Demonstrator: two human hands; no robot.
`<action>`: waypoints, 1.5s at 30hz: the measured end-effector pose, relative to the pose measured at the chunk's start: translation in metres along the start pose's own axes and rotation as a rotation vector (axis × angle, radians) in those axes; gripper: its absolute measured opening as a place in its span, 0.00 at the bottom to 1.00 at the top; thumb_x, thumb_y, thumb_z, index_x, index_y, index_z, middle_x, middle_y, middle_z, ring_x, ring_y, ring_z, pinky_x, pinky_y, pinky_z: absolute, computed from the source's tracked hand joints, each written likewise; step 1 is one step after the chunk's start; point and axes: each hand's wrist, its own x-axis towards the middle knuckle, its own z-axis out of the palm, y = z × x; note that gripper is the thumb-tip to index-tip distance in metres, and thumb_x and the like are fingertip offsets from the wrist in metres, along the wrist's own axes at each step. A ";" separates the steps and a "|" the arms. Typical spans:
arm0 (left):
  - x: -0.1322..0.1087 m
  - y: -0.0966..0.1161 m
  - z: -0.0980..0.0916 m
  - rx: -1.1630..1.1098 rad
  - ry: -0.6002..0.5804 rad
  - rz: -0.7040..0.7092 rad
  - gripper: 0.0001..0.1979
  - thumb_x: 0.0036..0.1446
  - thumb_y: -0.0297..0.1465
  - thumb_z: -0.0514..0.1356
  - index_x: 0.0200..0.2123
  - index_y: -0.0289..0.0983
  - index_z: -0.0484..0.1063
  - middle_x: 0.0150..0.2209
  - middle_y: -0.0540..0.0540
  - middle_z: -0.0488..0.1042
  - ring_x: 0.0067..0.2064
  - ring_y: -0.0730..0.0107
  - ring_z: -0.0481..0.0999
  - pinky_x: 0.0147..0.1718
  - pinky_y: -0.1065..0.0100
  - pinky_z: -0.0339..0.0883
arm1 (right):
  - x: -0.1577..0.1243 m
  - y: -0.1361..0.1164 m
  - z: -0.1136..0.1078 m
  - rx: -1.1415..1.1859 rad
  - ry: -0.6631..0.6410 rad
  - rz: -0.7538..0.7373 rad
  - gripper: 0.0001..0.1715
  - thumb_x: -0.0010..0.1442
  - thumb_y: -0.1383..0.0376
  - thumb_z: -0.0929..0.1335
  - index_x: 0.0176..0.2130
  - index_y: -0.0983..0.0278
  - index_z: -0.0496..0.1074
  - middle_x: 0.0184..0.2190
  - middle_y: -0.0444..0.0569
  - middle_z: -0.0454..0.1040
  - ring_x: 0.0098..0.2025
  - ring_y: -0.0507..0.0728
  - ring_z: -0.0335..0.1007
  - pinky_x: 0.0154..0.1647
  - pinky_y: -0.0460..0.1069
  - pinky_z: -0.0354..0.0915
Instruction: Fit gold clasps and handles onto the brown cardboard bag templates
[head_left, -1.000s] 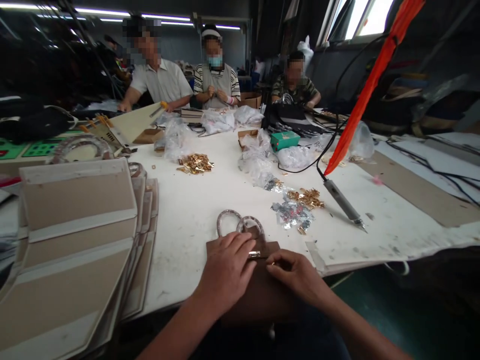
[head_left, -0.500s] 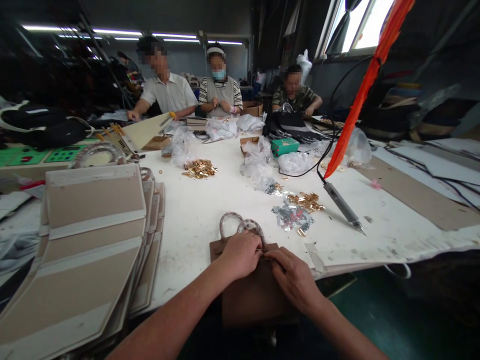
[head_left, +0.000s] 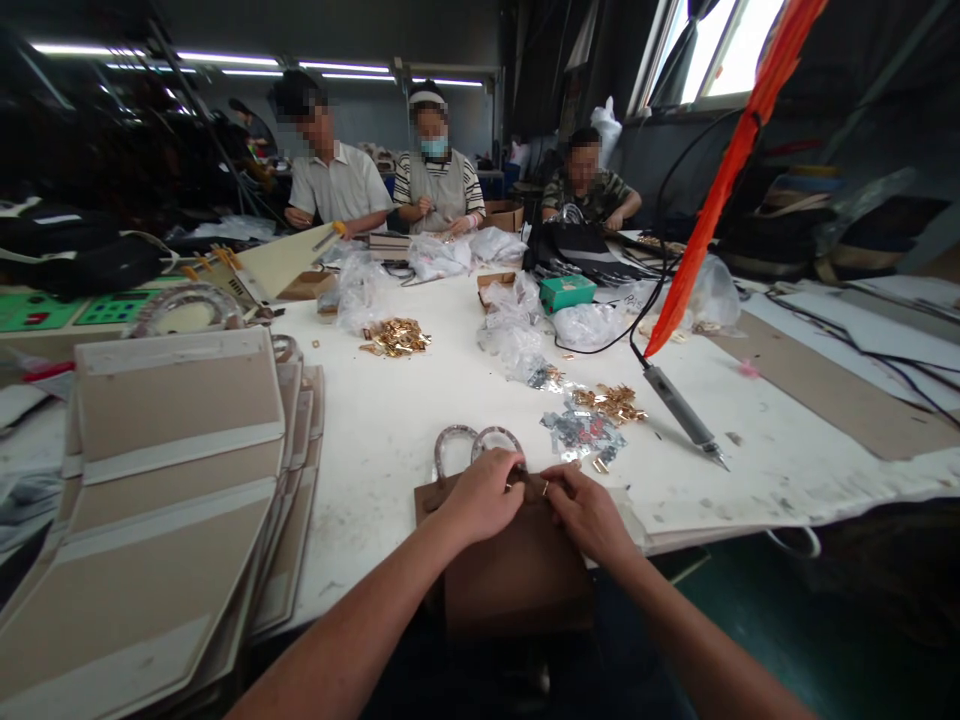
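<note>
A brown handbag (head_left: 517,585) leans at the table's front edge, its two round, mottled handles (head_left: 454,440) standing up at the top. My left hand (head_left: 487,497) is closed at the bag's upper edge beside the handles, its fingertips pinching the brown material there. Close by on the right, my right hand (head_left: 589,510) pinches a small gold metal piece (head_left: 545,488) between thumb and finger, just over the bag's top. Fingers partly hide the spot between the hands.
Brown panels (head_left: 180,400) are stacked at left. Gold fittings (head_left: 609,402) and grey metal plates (head_left: 581,432) lie beyond the bag. An electric screwdriver (head_left: 681,408) hangs at right from an orange-wrapped cord (head_left: 705,240). Plastic bags (head_left: 514,325) and a green box (head_left: 567,292) sit farther back; several people work there.
My hands have moved apart slightly, the right one shifting right, and a small gold piece now shows in its fingers. The view has shifted a little.
</note>
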 end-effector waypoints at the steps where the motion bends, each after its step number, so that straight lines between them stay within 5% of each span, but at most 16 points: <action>1: -0.001 -0.005 0.003 0.077 -0.003 0.024 0.19 0.58 0.29 0.58 0.53 0.35 0.74 0.51 0.40 0.77 0.54 0.55 0.73 0.56 0.58 0.66 | 0.004 0.003 -0.006 0.014 -0.028 0.026 0.13 0.65 0.59 0.64 0.47 0.60 0.72 0.24 0.39 0.71 0.24 0.55 0.71 0.27 0.48 0.65; 12: 0.011 -0.004 0.011 0.309 -0.079 0.064 0.30 0.51 0.35 0.70 0.56 0.32 0.72 0.50 0.36 0.77 0.55 0.46 0.70 0.55 0.52 0.67 | 0.011 0.001 -0.029 -0.183 -0.240 -0.109 0.09 0.62 0.65 0.65 0.41 0.60 0.75 0.26 0.42 0.75 0.28 0.54 0.72 0.30 0.46 0.62; 18: 0.013 -0.002 0.010 0.310 -0.084 0.038 0.27 0.50 0.34 0.70 0.53 0.34 0.73 0.48 0.36 0.77 0.54 0.45 0.71 0.55 0.52 0.67 | 0.010 -0.023 -0.019 -0.605 -0.150 -0.141 0.09 0.61 0.70 0.66 0.38 0.61 0.75 0.31 0.46 0.78 0.34 0.56 0.73 0.33 0.47 0.55; 22: 0.013 0.000 0.012 0.304 -0.033 -0.033 0.16 0.56 0.33 0.66 0.48 0.36 0.74 0.45 0.39 0.78 0.54 0.50 0.72 0.53 0.56 0.68 | 0.016 -0.033 -0.012 -0.786 -0.166 -0.150 0.07 0.61 0.70 0.66 0.36 0.61 0.75 0.34 0.49 0.80 0.36 0.58 0.74 0.33 0.49 0.52; 26: 0.018 0.008 0.015 0.335 0.048 -0.150 0.10 0.61 0.32 0.58 0.44 0.35 0.72 0.43 0.35 0.77 0.52 0.49 0.73 0.49 0.55 0.69 | 0.019 -0.026 -0.011 -0.729 -0.159 -0.163 0.08 0.61 0.70 0.66 0.37 0.62 0.75 0.35 0.50 0.80 0.37 0.58 0.73 0.35 0.48 0.54; 32: 0.027 0.019 0.015 0.347 0.035 -0.234 0.14 0.58 0.39 0.62 0.42 0.35 0.73 0.44 0.32 0.78 0.51 0.43 0.76 0.47 0.52 0.70 | 0.003 -0.010 -0.015 -0.388 -0.099 -0.155 0.14 0.64 0.66 0.65 0.46 0.59 0.77 0.32 0.44 0.78 0.34 0.57 0.74 0.35 0.47 0.60; 36: 0.029 0.019 0.010 0.310 -0.013 -0.280 0.18 0.56 0.41 0.63 0.45 0.36 0.72 0.40 0.35 0.80 0.46 0.44 0.79 0.44 0.53 0.70 | -0.008 -0.014 -0.015 -0.357 -0.064 -0.203 0.16 0.64 0.65 0.64 0.47 0.58 0.78 0.36 0.46 0.80 0.36 0.58 0.75 0.37 0.48 0.63; 40: 0.027 0.016 0.002 0.209 -0.051 -0.294 0.18 0.53 0.43 0.65 0.42 0.40 0.70 0.35 0.42 0.80 0.40 0.50 0.80 0.38 0.59 0.68 | -0.014 -0.021 -0.017 -0.338 -0.061 -0.211 0.18 0.64 0.65 0.63 0.50 0.56 0.78 0.41 0.46 0.81 0.39 0.58 0.76 0.41 0.49 0.65; 45: 0.024 0.015 0.003 0.028 -0.062 -0.269 0.17 0.47 0.34 0.69 0.38 0.42 0.66 0.33 0.51 0.78 0.34 0.63 0.78 0.30 0.68 0.63 | -0.019 -0.025 -0.020 -0.369 -0.044 -0.201 0.16 0.65 0.64 0.63 0.47 0.57 0.77 0.39 0.47 0.81 0.39 0.59 0.77 0.40 0.50 0.66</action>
